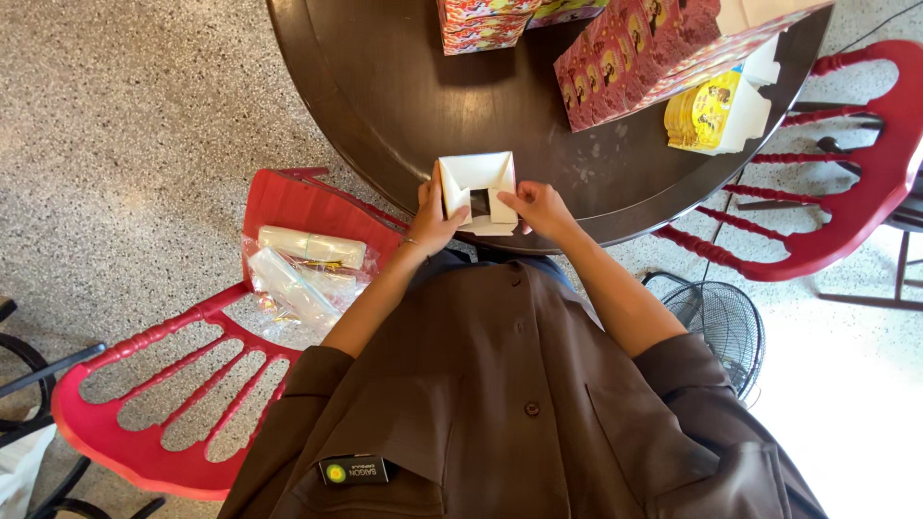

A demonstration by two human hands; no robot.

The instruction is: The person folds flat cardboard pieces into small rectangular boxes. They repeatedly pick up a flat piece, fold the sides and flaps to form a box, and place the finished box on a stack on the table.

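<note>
Head view, looking straight down: the left hand (435,219) and right hand (538,206) grip opposite sides of a small white cardboard box (478,191) with its flaps half folded inward, leaving a dark square gap at its middle. Fingers of both hands press on the flaps, the left thumb on the left flap, the right fingertips on the right one. This box sits at the near edge of a round dark brown wooden table (404,96), right in front of the person's brown buttoned shirt (500,384).

Farther back on the table lie a long red patterned carton (654,53) tilted on its side, a second red and yellow printed box (481,24) at the top edge, and a stack of yellow printed packets (702,113) resting on flat white card just beside the long carton.

Left of the person stands a red wooden chair (173,384) whose seat bears a clear plastic bag with pale rolls (303,274). Another red chair (846,192) stands on the right, with a black floor fan (721,327) below it on the speckled floor (125,144).
</note>
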